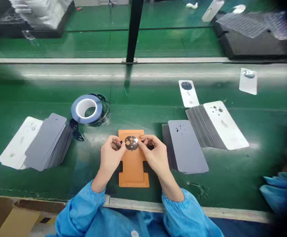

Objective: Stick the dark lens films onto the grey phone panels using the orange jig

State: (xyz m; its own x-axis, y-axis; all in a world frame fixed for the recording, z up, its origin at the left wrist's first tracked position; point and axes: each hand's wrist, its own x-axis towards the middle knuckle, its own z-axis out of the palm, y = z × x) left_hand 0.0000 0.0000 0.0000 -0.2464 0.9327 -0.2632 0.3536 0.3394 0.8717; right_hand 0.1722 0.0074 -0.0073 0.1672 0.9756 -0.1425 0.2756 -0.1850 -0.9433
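Between my hands is a round black film piece with several holes (131, 143), lying over the upper part of an orange fixture plate (133, 168). My left hand (111, 154) pinches its left edge with thumb and forefinger. On the right edge, the thumb and forefinger of my right hand (155, 152) do the same. Whether the film touches the plate I cannot tell. A stack of grey phone-back panels (187, 144) lies just right of my right hand. Up and left of my left hand sits a roll of blue-edged tape (87, 109), with round black pieces on its strip.
Fanned grey and white panels (46, 141) lie at the left. More panels (224, 125) spread at the right, with single white ones (188, 93) behind. A dark post (133, 33) rises from the metal rail. A blue sleeve (281, 191) of another person shows at the right edge.
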